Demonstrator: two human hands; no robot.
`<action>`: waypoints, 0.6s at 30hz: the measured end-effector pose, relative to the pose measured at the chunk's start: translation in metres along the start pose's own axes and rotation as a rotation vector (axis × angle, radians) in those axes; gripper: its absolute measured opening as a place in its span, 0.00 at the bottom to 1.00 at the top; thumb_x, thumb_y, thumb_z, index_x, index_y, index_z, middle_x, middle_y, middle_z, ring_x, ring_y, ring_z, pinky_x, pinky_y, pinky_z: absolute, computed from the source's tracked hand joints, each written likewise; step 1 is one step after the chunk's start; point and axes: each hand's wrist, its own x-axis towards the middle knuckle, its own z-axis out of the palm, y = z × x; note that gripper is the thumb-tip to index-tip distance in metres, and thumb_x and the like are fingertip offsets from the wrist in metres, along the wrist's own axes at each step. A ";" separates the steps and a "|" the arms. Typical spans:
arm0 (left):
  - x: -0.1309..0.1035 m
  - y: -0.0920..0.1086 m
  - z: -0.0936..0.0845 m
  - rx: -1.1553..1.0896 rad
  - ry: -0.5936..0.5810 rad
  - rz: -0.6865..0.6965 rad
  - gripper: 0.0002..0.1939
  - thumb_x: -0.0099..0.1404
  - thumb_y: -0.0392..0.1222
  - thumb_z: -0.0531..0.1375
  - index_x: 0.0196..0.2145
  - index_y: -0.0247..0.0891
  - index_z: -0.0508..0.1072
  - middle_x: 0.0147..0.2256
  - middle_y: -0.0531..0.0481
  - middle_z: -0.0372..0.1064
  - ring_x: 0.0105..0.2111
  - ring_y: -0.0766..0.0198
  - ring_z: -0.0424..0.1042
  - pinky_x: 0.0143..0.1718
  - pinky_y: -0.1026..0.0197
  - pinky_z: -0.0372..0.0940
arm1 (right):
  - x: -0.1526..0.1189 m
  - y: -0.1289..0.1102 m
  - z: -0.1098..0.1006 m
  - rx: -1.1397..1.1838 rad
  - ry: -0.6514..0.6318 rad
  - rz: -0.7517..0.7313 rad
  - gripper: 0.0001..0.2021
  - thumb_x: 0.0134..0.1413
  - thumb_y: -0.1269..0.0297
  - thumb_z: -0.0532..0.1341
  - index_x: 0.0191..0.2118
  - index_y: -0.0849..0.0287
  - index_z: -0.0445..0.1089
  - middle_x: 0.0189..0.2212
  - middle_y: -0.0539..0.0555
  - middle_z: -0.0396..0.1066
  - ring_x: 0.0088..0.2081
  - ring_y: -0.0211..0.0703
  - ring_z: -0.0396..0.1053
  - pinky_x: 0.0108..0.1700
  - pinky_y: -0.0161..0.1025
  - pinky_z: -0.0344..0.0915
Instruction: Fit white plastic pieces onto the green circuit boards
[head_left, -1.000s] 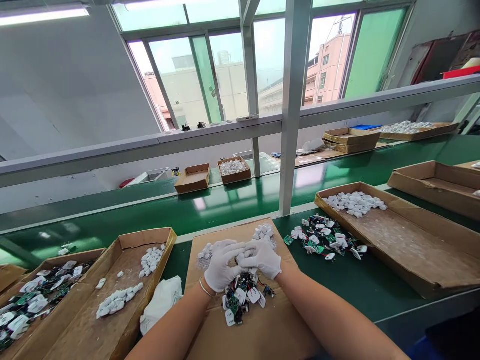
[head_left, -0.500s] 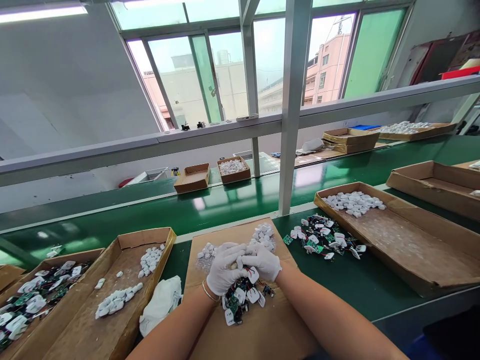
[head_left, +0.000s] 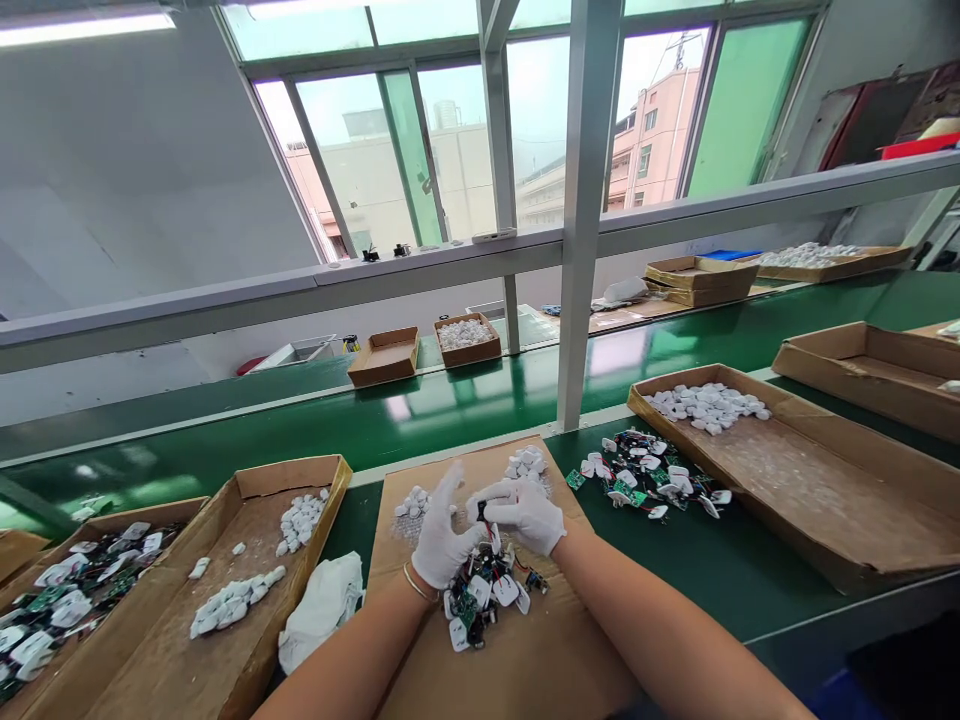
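In the head view, grips a small dark part at lower centre with the right hand. Holds the left hand open beside it (thumb and fingers spread). Shows a circuit-board pile just below, on a cardboard sheet, and a cardboard tray with white pieces at lower left.

We're in a workshop, an assembly room by the look of it: a long green counter runs past us, cardboard trays of small white parts line it, and green circuit boards with wires lie heaped on top. Above us there's a bare metal frame, a tube light and wide windows.
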 end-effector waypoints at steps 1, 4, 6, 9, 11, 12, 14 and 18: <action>0.001 0.000 -0.001 0.041 0.018 0.042 0.36 0.61 0.51 0.62 0.63 0.41 0.57 0.58 0.38 0.63 0.55 0.49 0.66 0.55 0.45 0.61 | 0.001 -0.001 -0.001 -0.020 0.021 -0.008 0.18 0.40 0.57 0.69 0.38 0.63 0.76 0.30 0.56 0.75 0.31 0.41 0.70 0.35 0.38 0.65; 0.004 0.001 -0.008 0.202 -0.001 0.248 0.26 0.63 0.45 0.60 0.59 0.44 0.64 0.54 0.41 0.68 0.54 0.49 0.67 0.56 0.45 0.61 | 0.002 -0.004 0.001 -0.089 0.075 -0.070 0.19 0.39 0.55 0.70 0.37 0.61 0.77 0.32 0.57 0.76 0.36 0.46 0.72 0.41 0.42 0.67; 0.007 0.002 -0.012 0.265 -0.020 0.328 0.23 0.65 0.46 0.58 0.57 0.44 0.66 0.52 0.41 0.71 0.52 0.50 0.68 0.54 0.47 0.62 | 0.002 -0.006 0.005 -0.119 0.097 -0.098 0.20 0.38 0.54 0.70 0.38 0.61 0.77 0.33 0.58 0.76 0.38 0.48 0.73 0.44 0.45 0.67; 0.009 0.003 -0.013 0.258 -0.024 0.339 0.24 0.68 0.49 0.54 0.59 0.41 0.64 0.51 0.40 0.71 0.51 0.51 0.69 0.51 0.50 0.64 | 0.000 -0.011 0.012 -0.114 0.083 -0.110 0.22 0.38 0.53 0.70 0.39 0.61 0.77 0.33 0.59 0.76 0.39 0.51 0.73 0.45 0.48 0.68; 0.009 0.003 -0.011 0.229 -0.041 0.309 0.25 0.69 0.51 0.52 0.60 0.41 0.64 0.51 0.41 0.71 0.50 0.52 0.70 0.50 0.51 0.65 | -0.001 -0.013 0.015 -0.109 0.076 -0.124 0.21 0.39 0.52 0.69 0.39 0.62 0.77 0.33 0.58 0.77 0.39 0.52 0.73 0.45 0.49 0.68; 0.009 0.003 -0.010 0.213 -0.049 0.290 0.25 0.69 0.52 0.51 0.60 0.41 0.64 0.50 0.41 0.72 0.49 0.52 0.71 0.50 0.51 0.65 | -0.002 -0.013 0.015 -0.114 0.080 -0.131 0.21 0.40 0.53 0.69 0.39 0.62 0.77 0.33 0.58 0.77 0.39 0.52 0.73 0.45 0.49 0.68; 0.007 0.002 -0.007 0.172 -0.067 0.251 0.25 0.69 0.53 0.51 0.60 0.42 0.63 0.50 0.41 0.72 0.49 0.52 0.71 0.50 0.50 0.65 | -0.001 -0.013 0.014 -0.130 0.091 -0.137 0.19 0.40 0.54 0.69 0.37 0.62 0.78 0.32 0.58 0.77 0.39 0.52 0.73 0.45 0.48 0.68; 0.003 0.000 -0.006 0.050 -0.144 0.167 0.25 0.67 0.51 0.53 0.60 0.42 0.63 0.53 0.41 0.68 0.53 0.51 0.67 0.53 0.47 0.62 | 0.001 -0.007 0.009 -0.154 0.085 -0.093 0.15 0.38 0.57 0.70 0.34 0.61 0.78 0.30 0.57 0.76 0.39 0.52 0.74 0.45 0.47 0.69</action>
